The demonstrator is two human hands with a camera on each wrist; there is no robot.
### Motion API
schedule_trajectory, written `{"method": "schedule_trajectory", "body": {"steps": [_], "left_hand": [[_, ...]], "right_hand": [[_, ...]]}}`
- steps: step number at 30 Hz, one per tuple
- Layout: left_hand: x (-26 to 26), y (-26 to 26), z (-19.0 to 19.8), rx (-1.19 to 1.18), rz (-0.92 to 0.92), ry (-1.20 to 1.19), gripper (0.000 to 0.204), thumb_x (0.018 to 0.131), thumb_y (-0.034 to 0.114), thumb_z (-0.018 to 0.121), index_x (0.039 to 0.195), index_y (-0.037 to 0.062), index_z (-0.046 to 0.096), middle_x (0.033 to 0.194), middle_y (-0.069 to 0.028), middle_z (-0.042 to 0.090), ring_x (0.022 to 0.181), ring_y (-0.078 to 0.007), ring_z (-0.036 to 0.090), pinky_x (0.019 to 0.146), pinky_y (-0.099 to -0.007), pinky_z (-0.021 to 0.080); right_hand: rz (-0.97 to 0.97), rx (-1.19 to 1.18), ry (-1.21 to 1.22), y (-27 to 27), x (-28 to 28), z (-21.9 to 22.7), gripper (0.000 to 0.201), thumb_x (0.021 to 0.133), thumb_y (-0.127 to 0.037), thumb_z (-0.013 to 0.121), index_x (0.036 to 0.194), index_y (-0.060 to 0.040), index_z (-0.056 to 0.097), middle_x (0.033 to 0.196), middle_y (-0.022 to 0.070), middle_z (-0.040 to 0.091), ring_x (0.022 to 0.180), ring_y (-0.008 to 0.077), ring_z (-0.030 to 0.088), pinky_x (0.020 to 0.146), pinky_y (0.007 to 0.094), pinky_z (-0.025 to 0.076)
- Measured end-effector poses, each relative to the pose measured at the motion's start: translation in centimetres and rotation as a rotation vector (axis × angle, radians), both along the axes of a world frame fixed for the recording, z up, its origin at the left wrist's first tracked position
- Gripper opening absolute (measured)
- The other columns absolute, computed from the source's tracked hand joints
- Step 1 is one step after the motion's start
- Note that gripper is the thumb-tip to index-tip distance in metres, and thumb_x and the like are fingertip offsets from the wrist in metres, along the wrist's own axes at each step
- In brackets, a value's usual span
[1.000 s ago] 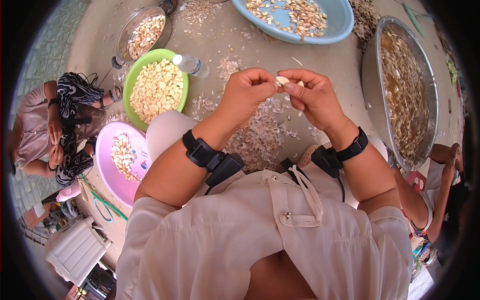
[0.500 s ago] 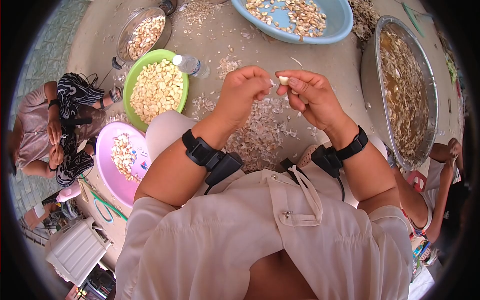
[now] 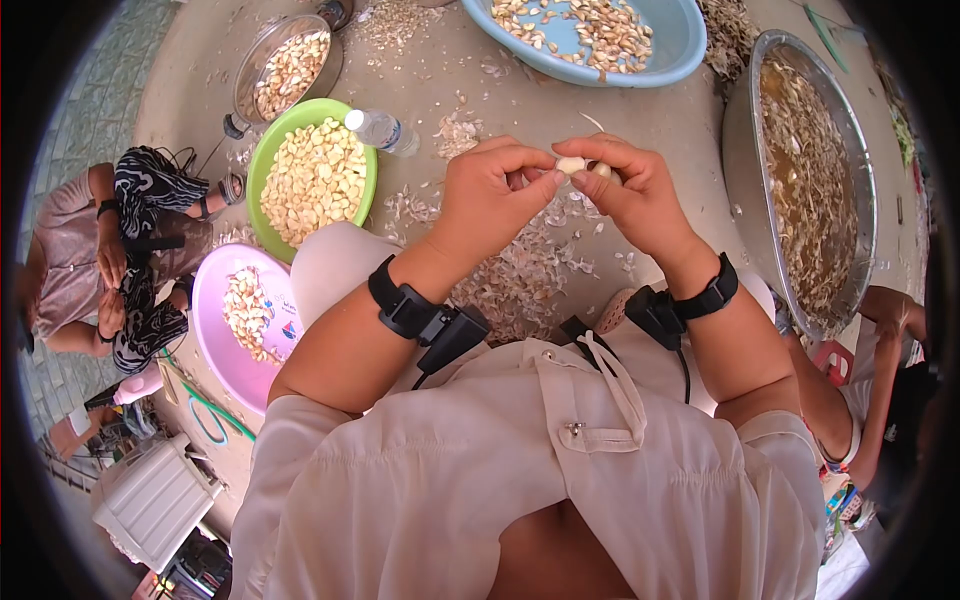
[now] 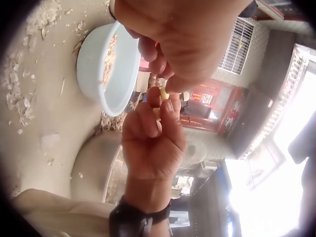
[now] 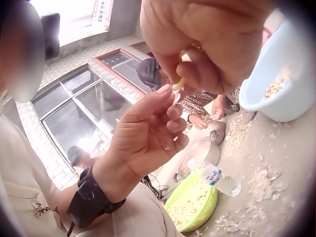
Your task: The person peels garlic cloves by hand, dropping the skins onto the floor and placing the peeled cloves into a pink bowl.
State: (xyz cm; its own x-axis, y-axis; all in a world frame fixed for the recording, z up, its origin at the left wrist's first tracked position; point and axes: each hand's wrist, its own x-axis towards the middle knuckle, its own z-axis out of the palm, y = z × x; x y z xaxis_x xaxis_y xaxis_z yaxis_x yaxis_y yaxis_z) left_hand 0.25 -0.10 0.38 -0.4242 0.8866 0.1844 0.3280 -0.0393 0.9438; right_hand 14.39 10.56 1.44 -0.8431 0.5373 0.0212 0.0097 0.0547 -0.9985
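In the head view, my right hand (image 3: 640, 190) pinches a pale garlic clove (image 3: 571, 165) between thumb and forefinger. A second pale clove (image 3: 602, 170) is tucked behind in the same hand. My left hand (image 3: 495, 195) meets it from the other side, thumb and forefinger at the clove's near end. A thin whitish flake of garlic skin (image 5: 176, 98) shows between the left fingertips in the right wrist view. Below both hands, a heap of loose garlic skins (image 3: 525, 265) covers the ground.
Peeled cloves fill a green basin (image 3: 374, 185) beside a water bottle (image 3: 385, 132). A pink basin (image 3: 215, 330), a metal pan (image 3: 240, 95) and a blue basin (image 3: 685, 50) hold more garlic. At right stands a large metal tub (image 3: 740, 170) of water and skins. Other people sit on both sides.
My left hand drew away from the clove with a white bit between its fingertips, then came back to it. My right hand stayed nearly in place, and the clove now lies more level.
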Motion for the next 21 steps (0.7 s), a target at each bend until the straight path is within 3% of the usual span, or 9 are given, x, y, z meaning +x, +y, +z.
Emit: {"method": "schedule_trajectory", "body": {"steps": [2,8,11,17,21], "left_hand": [[0.0,0.0,-0.4,0.009,0.000,-0.014,0.012,0.069,0.009,0.066,0.078,0.0010,0.066,0.064,-0.0048,0.057,0.054,-0.0086,0.050,0.051,-0.0213,0.041],[-0.1,-0.1,-0.7,-0.081,-0.041,-0.046,0.012,0.066,0.010,0.065,0.074,0.0008,0.065,0.063,-0.0060,0.057,0.054,-0.0110,0.052,0.051,-0.0230,0.043],[-0.1,-0.3,-0.7,-0.108,-0.070,0.001,0.009,0.071,0.005,0.065,0.077,-0.0012,0.065,0.067,-0.0019,0.059,0.057,-0.0047,0.047,0.052,-0.0192,0.038],[-0.2,-0.4,-0.7,-0.154,-0.090,0.017,0.007,0.070,0.004,0.064,0.075,-0.0011,0.064,0.065,-0.0004,0.058,0.057,-0.0033,0.046,0.051,-0.0189,0.038],[-0.3,-0.4,-0.7,-0.205,-0.119,-0.136,0.006,0.071,0.003,0.063,0.075,-0.0007,0.063,0.066,0.0007,0.058,0.060,-0.0028,0.048,0.052,-0.0186,0.039]], "right_hand": [[0.023,0.165,0.028,0.1,0.0,-0.3,0.026,0.078,0.000,0.056,0.103,-0.0025,0.060,0.085,0.0046,0.058,0.075,0.0144,0.052,0.069,0.0249,0.042],[0.013,0.332,-0.078,-0.2,0.1,0.2,0.023,0.077,-0.001,0.057,0.099,-0.0022,0.061,0.078,0.0063,0.056,0.069,0.0161,0.052,0.064,0.0246,0.042],[0.036,0.349,-0.094,-0.1,0.0,0.4,0.020,0.077,-0.002,0.058,0.097,-0.0016,0.061,0.077,0.0063,0.057,0.067,0.0151,0.051,0.062,0.0244,0.042],[0.075,0.122,-0.109,0.0,0.0,-0.2,0.018,0.079,-0.004,0.058,0.096,0.0006,0.061,0.075,0.0019,0.058,0.067,0.0110,0.051,0.063,0.0241,0.042],[0.116,-0.107,-0.197,0.2,0.0,0.8,0.017,0.082,-0.007,0.057,0.097,0.0003,0.062,0.073,-0.0015,0.057,0.065,0.0061,0.047,0.058,0.0209,0.040]]}}
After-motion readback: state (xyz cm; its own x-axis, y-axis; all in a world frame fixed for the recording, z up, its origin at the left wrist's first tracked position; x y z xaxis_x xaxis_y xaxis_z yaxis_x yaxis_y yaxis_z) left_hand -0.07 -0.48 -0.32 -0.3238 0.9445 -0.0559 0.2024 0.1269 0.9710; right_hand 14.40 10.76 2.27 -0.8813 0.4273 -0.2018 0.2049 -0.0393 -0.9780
